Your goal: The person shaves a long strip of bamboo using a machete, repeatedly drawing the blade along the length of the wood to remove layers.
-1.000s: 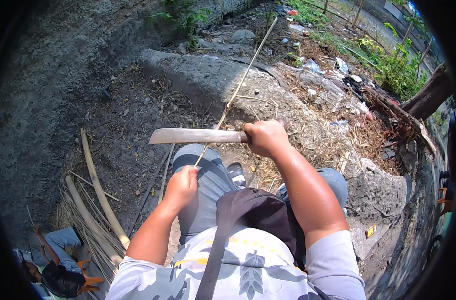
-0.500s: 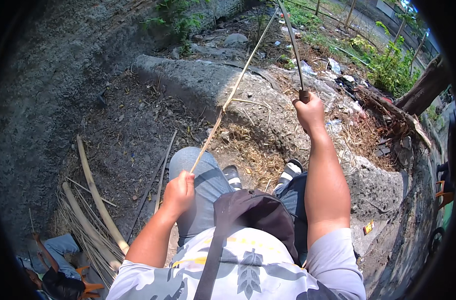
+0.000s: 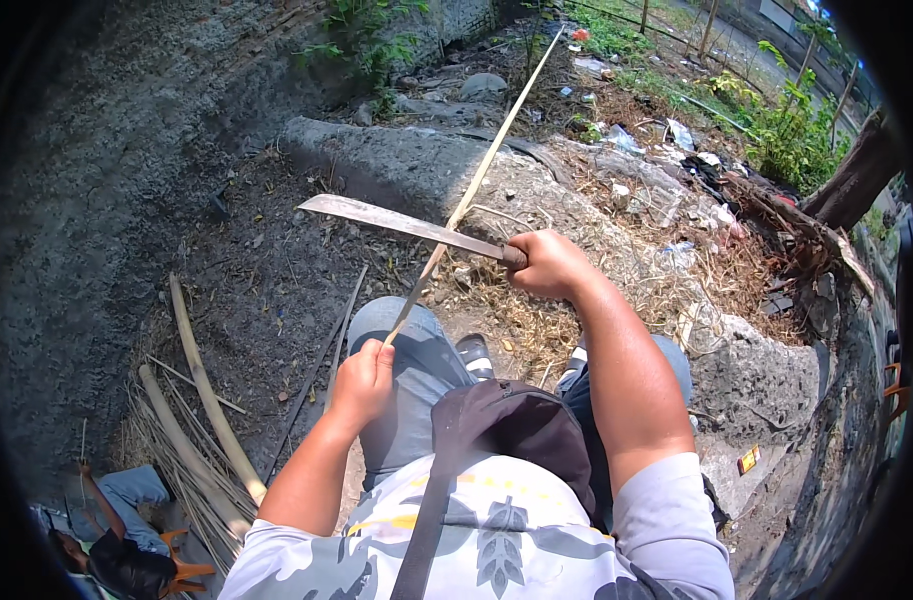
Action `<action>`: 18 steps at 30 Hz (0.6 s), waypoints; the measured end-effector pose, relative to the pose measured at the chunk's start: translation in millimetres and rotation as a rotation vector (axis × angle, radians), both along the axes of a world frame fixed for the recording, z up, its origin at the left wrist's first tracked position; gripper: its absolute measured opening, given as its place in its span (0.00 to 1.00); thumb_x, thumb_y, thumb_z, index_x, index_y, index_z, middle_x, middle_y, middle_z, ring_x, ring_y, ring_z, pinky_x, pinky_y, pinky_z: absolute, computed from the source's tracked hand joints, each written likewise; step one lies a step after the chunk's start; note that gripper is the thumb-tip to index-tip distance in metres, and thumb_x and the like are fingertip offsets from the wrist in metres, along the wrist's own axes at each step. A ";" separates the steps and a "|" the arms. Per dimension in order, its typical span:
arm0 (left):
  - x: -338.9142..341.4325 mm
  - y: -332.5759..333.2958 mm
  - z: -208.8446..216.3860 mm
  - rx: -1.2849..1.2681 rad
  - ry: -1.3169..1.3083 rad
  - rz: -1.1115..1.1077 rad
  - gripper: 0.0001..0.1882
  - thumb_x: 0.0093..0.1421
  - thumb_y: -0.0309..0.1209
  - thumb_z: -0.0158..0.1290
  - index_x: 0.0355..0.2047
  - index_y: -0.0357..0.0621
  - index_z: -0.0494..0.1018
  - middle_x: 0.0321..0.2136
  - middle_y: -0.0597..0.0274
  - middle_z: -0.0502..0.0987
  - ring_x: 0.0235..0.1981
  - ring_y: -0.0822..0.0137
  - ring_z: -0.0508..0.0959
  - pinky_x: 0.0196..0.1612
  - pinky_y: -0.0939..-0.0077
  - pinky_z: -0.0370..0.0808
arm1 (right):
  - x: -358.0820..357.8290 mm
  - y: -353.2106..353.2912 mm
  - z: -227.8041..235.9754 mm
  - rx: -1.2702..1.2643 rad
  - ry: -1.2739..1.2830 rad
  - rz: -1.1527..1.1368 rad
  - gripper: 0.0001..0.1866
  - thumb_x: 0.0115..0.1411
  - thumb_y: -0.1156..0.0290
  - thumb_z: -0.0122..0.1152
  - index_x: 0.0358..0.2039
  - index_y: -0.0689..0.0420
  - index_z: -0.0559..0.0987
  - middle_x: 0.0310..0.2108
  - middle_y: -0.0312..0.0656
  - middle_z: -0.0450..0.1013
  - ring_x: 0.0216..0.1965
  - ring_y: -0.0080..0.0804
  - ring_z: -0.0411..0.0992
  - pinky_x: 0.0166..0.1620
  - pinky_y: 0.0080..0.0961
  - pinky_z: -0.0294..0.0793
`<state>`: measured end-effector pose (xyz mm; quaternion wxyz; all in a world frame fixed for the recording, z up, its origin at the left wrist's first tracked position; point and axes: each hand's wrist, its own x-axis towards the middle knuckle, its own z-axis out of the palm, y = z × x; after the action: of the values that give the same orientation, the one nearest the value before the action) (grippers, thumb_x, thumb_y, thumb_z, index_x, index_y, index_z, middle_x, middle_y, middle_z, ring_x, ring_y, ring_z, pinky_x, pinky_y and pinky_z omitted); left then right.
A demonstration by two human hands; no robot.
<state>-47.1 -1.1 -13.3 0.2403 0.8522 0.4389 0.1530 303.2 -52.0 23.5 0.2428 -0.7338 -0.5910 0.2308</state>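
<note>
My left hand (image 3: 363, 384), above my left knee, is closed round the near end of a long, thin, pale stick (image 3: 493, 150). The stick slants away up and to the right. A short side shoot stands out near its middle. My right hand (image 3: 549, 264) grips the handle of a machete (image 3: 392, 220). Its broad blade points left and crosses the stick around the side shoot. Whether the edge touches the stick I cannot tell.
Two thick pale poles (image 3: 209, 385) and a heap of thin sticks lie at the left. Another person (image 3: 127, 545) sits on an orange chair at the lower left. A concrete ledge (image 3: 377, 155) runs ahead; a tree trunk (image 3: 852, 185) leans at the right. A black bag (image 3: 517, 425) rests on my lap.
The machete has swung down from upright to nearly level, its tip now at the left across the stick. My right hand has moved left and lower; the left hand has hardly moved.
</note>
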 end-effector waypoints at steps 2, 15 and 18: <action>4.7 8.2 5.9 0.065 -0.033 0.002 0.17 0.72 0.41 0.45 0.33 0.42 0.70 0.21 0.42 0.76 0.27 0.34 0.77 0.31 0.44 0.72 | 8.4 -0.6 -2.9 0.094 0.065 -0.054 0.11 0.51 0.67 0.69 0.33 0.57 0.80 0.25 0.45 0.77 0.28 0.36 0.75 0.36 0.36 0.74; 71.7 65.6 67.3 0.333 -0.371 -0.102 0.09 0.66 0.32 0.56 0.32 0.41 0.71 0.23 0.50 0.76 0.23 0.49 0.77 0.28 0.59 0.73 | 14.0 1.9 10.9 0.934 1.100 -0.569 0.08 0.62 0.72 0.66 0.33 0.54 0.72 0.24 0.33 0.70 0.22 0.21 0.69 0.27 0.22 0.70; 116.6 75.9 87.7 0.373 -0.487 -0.137 0.04 0.67 0.28 0.53 0.38 0.41 0.71 0.24 0.50 0.76 0.23 0.52 0.76 0.29 0.63 0.73 | 21.5 -10.6 27.3 1.027 1.149 -0.526 0.07 0.62 0.72 0.64 0.32 0.54 0.73 0.27 0.35 0.70 0.25 0.22 0.67 0.29 0.25 0.71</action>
<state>69.4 74.8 74.4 0.1875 0.8474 0.2743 0.4141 324.6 -62.6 50.8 0.8608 -0.4125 -0.2145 0.2069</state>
